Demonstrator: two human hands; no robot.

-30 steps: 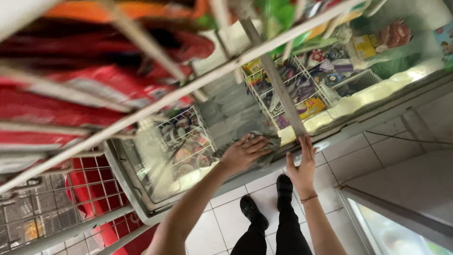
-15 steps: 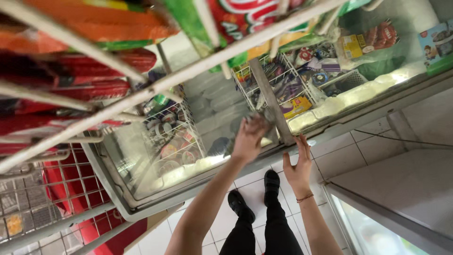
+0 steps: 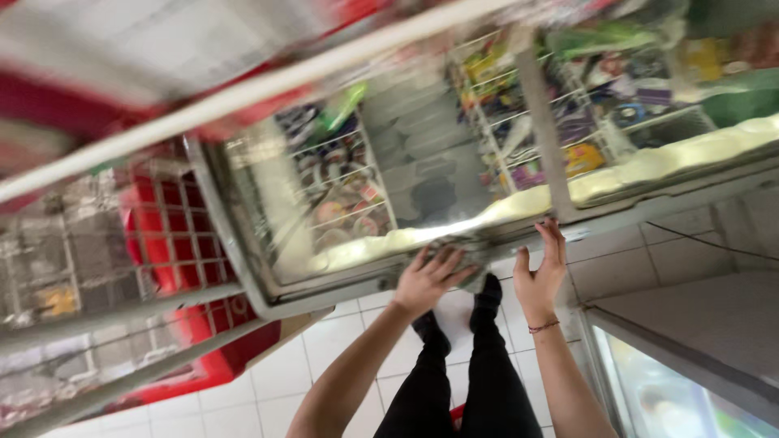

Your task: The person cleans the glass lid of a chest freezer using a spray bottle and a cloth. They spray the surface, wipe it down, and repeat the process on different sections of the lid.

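Note:
I look down on a glass-topped chest freezer [image 3: 284, 268] with a frosty front rim. My left hand [image 3: 428, 281] lies with spread fingers on a crumpled grey cloth [image 3: 469, 250] at the freezer's front edge. Blur hides how firmly it grips the cloth. A hand's width to the right, my right hand [image 3: 540, 274] is flat and open against the same rim, fingertips just below the lid's grey divider bar [image 3: 542, 138]. A thin band circles that wrist. My black-clad legs and shoes [image 3: 487, 296] stand between the arms.
Wire baskets [image 3: 341, 195] of coloured packets fill the freezer. A red wire rack [image 3: 174, 235] stands at the left, and a blurred shelf rail [image 3: 243, 93] crosses the top. A second glass-topped cabinet [image 3: 673, 397] is at the lower right. A thin cable [image 3: 714, 243] runs over the white tiles.
My left hand has slid from the glass lid near the divider bar back to the front rim. The right hand stays on the rim. The view has shifted and blurred.

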